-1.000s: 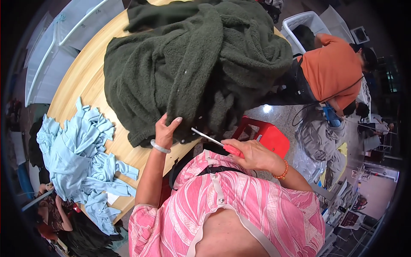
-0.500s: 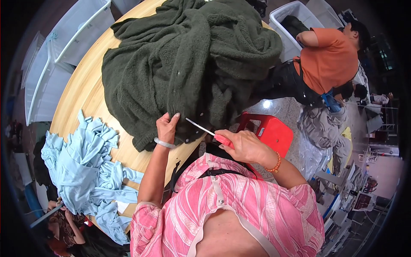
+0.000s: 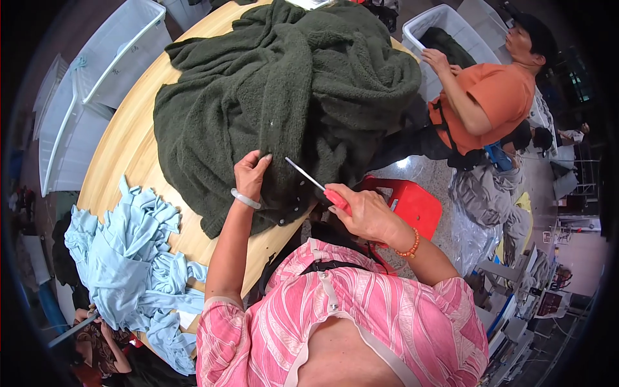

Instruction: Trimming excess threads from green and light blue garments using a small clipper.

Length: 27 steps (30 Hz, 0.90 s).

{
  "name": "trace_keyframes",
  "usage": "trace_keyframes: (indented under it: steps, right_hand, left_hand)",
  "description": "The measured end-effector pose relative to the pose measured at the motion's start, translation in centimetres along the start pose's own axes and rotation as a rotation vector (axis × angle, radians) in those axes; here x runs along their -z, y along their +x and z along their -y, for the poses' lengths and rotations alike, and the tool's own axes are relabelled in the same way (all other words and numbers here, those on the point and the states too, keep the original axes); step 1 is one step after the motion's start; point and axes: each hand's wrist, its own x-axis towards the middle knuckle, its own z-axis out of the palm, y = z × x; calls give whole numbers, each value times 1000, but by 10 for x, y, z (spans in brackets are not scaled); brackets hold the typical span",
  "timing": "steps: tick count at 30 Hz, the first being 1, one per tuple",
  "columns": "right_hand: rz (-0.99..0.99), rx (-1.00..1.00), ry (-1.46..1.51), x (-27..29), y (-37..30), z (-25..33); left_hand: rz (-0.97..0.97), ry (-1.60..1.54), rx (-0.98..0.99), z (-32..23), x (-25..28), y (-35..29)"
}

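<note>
A large dark green knitted garment with fuzzy texture lies heaped over the table's edge, a few small buttons along its near edge. My left hand pinches this cloth between thumb and fingers. In my right hand is a screwdriver-like tool with a red handle and a thin metal shaft. The shaft slants up and left, its tip close to the cloth just right of my left fingertips. Whether the tip touches the cloth I cannot tell.
A pile of light blue garments lies on the round wooden table at left. White bins stand beyond it. A red stool is on the right. Behind it, a person in an orange shirt stands by a white bin.
Both my hands have moved slightly up along the garment, the tool with them. The person in orange has straightened up, hands now raised by the bin.
</note>
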Motion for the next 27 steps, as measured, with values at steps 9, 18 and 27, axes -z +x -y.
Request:
trace_keyframes:
  steps: [9,18,27]
  right_hand:
    - [137,-41,-78,13,9,0]
    - [64,35,38,8,8,-12]
    - [-10,6,34,11,22,-4]
  left_hand:
    - [39,258,-44,4,5,-10]
    - [-16,88,-60,-9,1,8]
    - [-17,261,-46,-2,5,65]
